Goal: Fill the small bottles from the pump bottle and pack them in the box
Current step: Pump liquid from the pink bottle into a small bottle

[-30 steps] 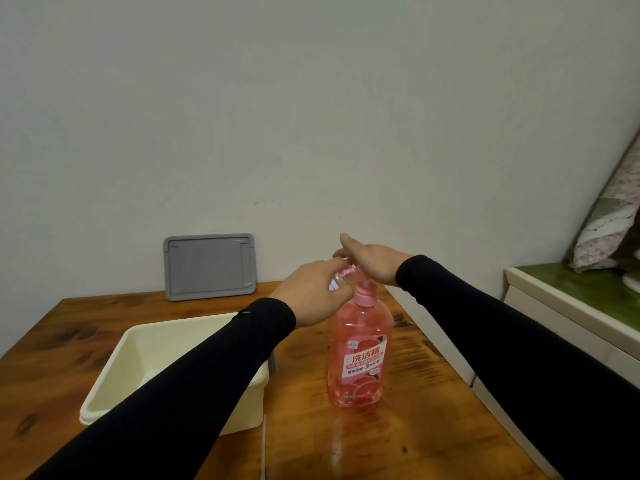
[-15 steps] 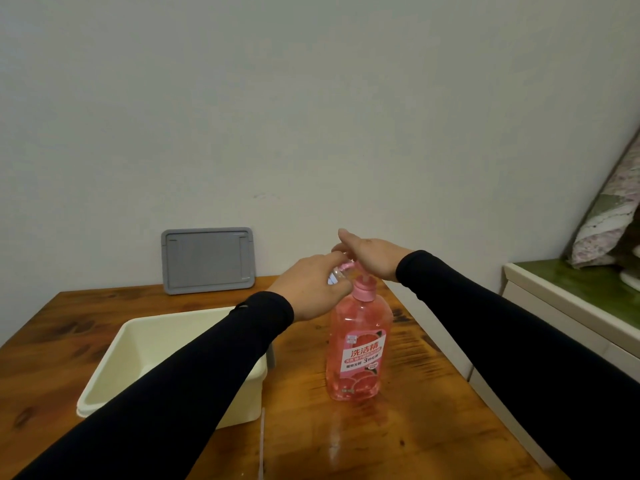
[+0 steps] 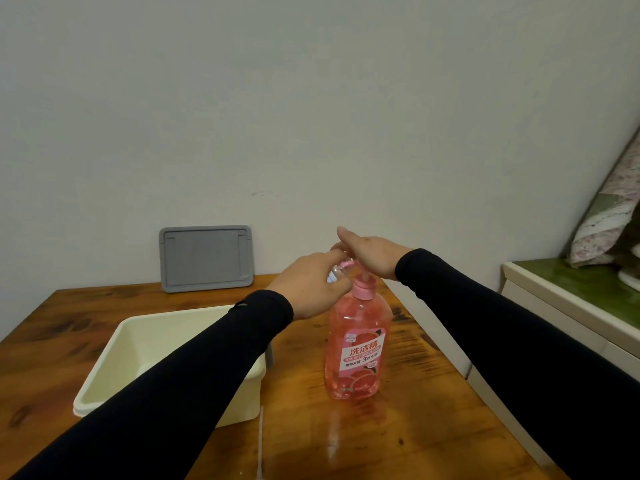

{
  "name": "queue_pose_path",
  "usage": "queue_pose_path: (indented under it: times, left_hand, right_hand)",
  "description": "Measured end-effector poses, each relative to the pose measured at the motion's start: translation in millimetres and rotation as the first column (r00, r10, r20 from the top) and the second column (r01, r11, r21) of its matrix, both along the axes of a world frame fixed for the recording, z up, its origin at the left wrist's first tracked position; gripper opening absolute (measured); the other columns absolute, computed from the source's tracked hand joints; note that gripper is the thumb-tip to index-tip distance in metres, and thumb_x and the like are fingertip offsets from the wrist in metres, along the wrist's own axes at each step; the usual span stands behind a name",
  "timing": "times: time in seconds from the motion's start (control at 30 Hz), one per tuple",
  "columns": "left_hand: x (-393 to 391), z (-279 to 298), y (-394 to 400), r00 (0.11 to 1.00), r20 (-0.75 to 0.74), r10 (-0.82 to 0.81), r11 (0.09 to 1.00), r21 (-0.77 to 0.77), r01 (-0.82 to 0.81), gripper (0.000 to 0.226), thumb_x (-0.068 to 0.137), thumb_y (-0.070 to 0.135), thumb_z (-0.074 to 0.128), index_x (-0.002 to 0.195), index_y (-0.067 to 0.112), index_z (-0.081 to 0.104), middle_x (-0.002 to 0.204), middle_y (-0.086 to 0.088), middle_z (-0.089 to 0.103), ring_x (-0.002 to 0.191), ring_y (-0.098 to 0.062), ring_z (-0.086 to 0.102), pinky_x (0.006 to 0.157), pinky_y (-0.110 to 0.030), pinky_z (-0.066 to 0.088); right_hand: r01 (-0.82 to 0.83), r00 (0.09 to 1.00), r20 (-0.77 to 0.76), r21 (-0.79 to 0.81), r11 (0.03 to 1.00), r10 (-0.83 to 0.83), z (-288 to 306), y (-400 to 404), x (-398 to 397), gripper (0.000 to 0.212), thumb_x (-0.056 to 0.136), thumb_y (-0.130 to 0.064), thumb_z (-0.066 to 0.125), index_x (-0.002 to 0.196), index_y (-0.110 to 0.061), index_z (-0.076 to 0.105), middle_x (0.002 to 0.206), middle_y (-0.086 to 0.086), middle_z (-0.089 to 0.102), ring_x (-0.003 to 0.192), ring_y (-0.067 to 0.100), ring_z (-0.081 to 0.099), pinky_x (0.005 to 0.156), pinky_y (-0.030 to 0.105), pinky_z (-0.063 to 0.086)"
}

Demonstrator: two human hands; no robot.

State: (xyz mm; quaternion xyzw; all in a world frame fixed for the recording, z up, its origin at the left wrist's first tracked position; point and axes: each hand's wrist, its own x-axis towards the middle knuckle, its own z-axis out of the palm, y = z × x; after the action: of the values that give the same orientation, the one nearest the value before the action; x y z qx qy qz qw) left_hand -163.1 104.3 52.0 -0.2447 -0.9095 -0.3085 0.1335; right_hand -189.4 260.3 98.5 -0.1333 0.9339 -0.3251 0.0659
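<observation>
Little is shifting since a second ago | our right hand [image 3: 370, 256] is lying flat, fingers extended, pressing the pump bottle [image 3: 356, 344] head | left hand [image 3: 311, 285] is gripping a small bottle [image 3: 333, 274] at the spout's 9 o'clock to catch soap

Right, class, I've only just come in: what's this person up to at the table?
A person in black sleeves is filling a small clear bottle from a pink pump bottle standing on the wooden table. The left hand holds the small bottle at the spout, and the right hand rests flat on the pump head. The cream box sits open beside it, its grey lid propped against the wall. No bottles show inside the visible part of the box.
</observation>
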Motion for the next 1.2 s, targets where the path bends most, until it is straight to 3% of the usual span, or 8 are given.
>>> queue_pose_path:
  times: [0.2, 0.33, 0.43, 0.67, 0.9, 1.2]
  left_hand:
    - [3, -13, 2, 0.999, 0.036, -0.011, 1.000, 0.001, 0.011, 0.047, 0.089, 0.039, 0.046, 0.135, 0.042, 0.038, 0.120, 0.005, 0.063, 0.089, -0.007, 0.058, 0.074, -0.022, 0.049]
    - [3, -6, 1, 0.999, 0.039, -0.012, 1.000, 0.000, 0.012, 0.048, 0.088, 0.038, 0.047, 0.136, 0.037, 0.042, 0.130, 0.005, 0.057, 0.095, -0.005, 0.053, 0.072, -0.013, 0.040]
    - [2, 1, 0, 1.000, 0.001, -0.011, 1.000, 0.007, 0.011, 0.046, 0.089, 0.037, 0.048, 0.134, 0.032, 0.046, 0.135, 0.005, 0.053, 0.100, -0.006, 0.050, 0.068, -0.008, 0.030]
    - [2, -12, 2, 0.999, 0.038, -0.022, 0.999, 0.034, 0.021, 0.045, 0.090, 0.036, 0.048, 0.135, 0.037, 0.043, 0.127, 0.007, 0.059, 0.091, -0.004, 0.051, 0.067, -0.010, 0.037]
    - [2, -2, 0, 0.999, 0.033, -0.028, 0.999, 0.021, 0.027, 0.043, 0.090, 0.038, 0.048, 0.133, 0.034, 0.046, 0.133, 0.005, 0.055, 0.096, -0.004, 0.048, 0.069, -0.011, 0.034]
    - [4, -13, 1, 0.998, 0.041, -0.046, 0.999, 0.022, 0.045, 0.042, 0.092, 0.037, 0.047, 0.134, 0.036, 0.043, 0.126, 0.008, 0.059, 0.094, -0.004, 0.054, 0.070, -0.012, 0.040]
  right_hand:
    - [0.017, 1.000, 0.003, 0.032, 0.999, -0.017, -17, -2, -1, 0.071, 0.094, -0.065, 0.011, 0.126, -0.023, 0.060, 0.129, 0.008, 0.059, 0.107, 0.020, 0.054, 0.094, 0.034, 0.034]
    - [0.003, 1.000, 0.024, 0.005, 1.000, -0.003, -10, -1, 0, 0.071, 0.094, -0.066, 0.011, 0.130, -0.025, 0.057, 0.133, 0.005, 0.057, 0.115, 0.021, 0.053, 0.104, 0.038, 0.033]
    - [-0.007, 1.000, 0.018, -0.017, 1.000, 0.007, -1, 1, -1, 0.071, 0.093, -0.067, 0.010, 0.135, -0.028, 0.052, 0.139, 0.004, 0.052, 0.122, 0.021, 0.049, 0.101, 0.035, 0.031]
    - [0.001, 1.000, 0.013, -0.027, 1.000, 0.000, -18, 1, -3, 0.070, 0.094, -0.066, 0.012, 0.126, -0.026, 0.060, 0.129, 0.004, 0.060, 0.110, 0.019, 0.055, 0.092, 0.033, 0.034]
    - [-0.016, 1.000, 0.010, -0.044, 0.999, 0.016, -5, 2, -2, 0.069, 0.094, -0.065, 0.012, 0.133, -0.026, 0.054, 0.136, 0.003, 0.054, 0.118, 0.020, 0.050, 0.099, 0.034, 0.032]
    - [-0.005, 1.000, 0.017, -0.009, 1.000, 0.005, -17, 1, -1, 0.069, 0.094, -0.065, 0.012, 0.129, -0.025, 0.058, 0.130, 0.006, 0.059, 0.110, 0.020, 0.054, 0.095, 0.034, 0.035]
